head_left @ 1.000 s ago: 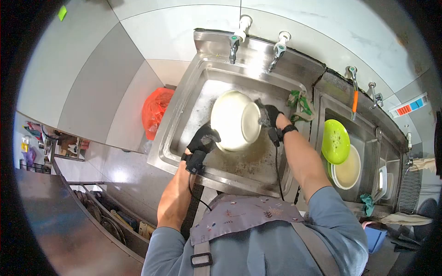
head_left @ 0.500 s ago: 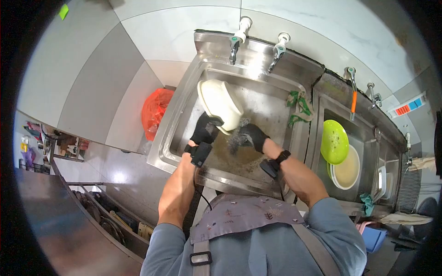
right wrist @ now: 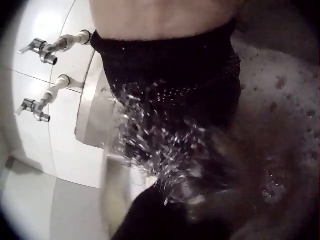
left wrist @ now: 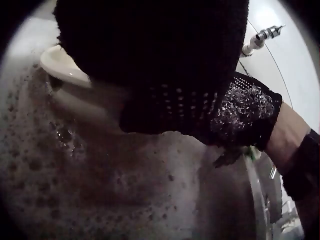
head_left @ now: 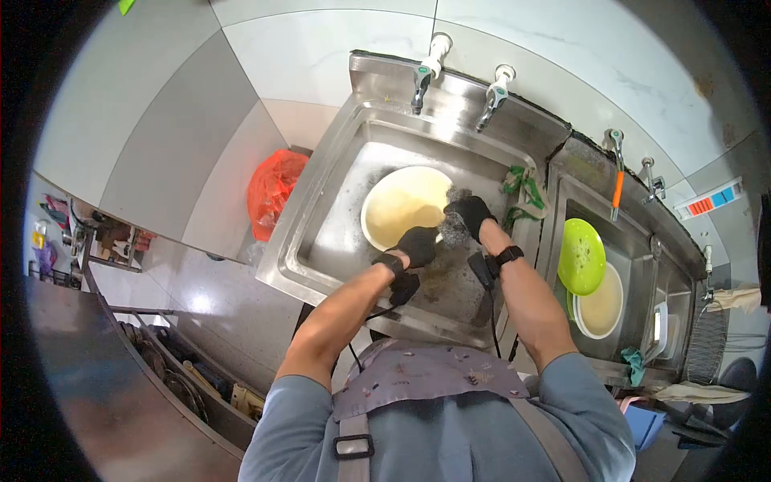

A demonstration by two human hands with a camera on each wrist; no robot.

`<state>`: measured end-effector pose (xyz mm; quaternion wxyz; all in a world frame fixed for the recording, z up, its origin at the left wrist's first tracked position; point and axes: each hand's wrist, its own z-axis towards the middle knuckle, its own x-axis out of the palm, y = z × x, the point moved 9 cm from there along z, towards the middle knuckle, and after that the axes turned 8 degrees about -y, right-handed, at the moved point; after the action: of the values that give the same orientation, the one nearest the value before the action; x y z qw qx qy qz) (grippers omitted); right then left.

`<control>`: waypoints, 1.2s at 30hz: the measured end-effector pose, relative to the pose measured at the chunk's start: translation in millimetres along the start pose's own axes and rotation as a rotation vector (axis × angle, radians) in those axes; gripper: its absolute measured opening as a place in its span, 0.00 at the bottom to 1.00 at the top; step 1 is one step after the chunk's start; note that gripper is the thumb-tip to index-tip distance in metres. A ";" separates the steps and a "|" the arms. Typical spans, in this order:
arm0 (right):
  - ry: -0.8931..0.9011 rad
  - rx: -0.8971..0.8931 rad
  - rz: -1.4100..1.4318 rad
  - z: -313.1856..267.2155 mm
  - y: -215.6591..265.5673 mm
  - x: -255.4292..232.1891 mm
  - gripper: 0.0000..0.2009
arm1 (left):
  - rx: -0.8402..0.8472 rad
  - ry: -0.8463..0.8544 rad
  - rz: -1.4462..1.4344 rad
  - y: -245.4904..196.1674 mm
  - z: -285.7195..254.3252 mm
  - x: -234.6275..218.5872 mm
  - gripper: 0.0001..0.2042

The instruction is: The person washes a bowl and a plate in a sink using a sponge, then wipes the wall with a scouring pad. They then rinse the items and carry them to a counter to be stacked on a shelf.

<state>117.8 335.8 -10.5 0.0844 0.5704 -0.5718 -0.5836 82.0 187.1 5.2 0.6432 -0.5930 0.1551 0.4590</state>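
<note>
"So, what's different now?"

"The pale basin. Half a second ago it was tipped with its underside showing; now its inside faces up. It's in the left part of the larger sink, among the suds."

"And the hands?"

"The left hand has come round to the near rim. The dark glove hides its fingertips, so I can't tell whether they pinch the rim or only press on it. The right hand has moved up to the basin's right edge, fingers curled round a metal scrubber; shiny strands spill out past the glove."

"What does that mean for the washing?"

"I'd judge the scrubbing has passed from the outside to the rim or inside. I can't see how clean either face is, so I wouldn't call it finished. A wet rim could slip, so that left hand probably matters."
</note>
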 end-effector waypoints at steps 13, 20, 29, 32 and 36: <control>-0.081 -0.012 0.113 7.0 -31.2 12.7 0.21 | 0.089 0.252 -0.012 23.8 1.3 11.2 0.20; -0.088 0.058 0.506 -48.8 14.1 8.2 0.15 | -0.091 0.047 -0.315 47.9 -3.8 -34.1 0.19; -0.189 -0.224 -0.015 -72.0 36.2 -26.1 0.31 | -0.514 -0.401 -0.872 56.9 -25.2 -146.7 0.20; -0.285 -0.116 -0.358 -101.1 43.2 -39.3 0.37 | -0.384 -0.563 -0.598 53.2 -32.1 -179.1 0.21; -0.251 -0.330 -0.597 -111.2 50.2 -40.2 0.41 | -0.467 -0.528 -0.709 112.5 -35.9 -153.9 0.20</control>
<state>188.3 285.8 84.6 -0.0696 0.6146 -0.2842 -0.7326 -74.3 78.1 40.9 0.6268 -0.6010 -0.3312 0.3691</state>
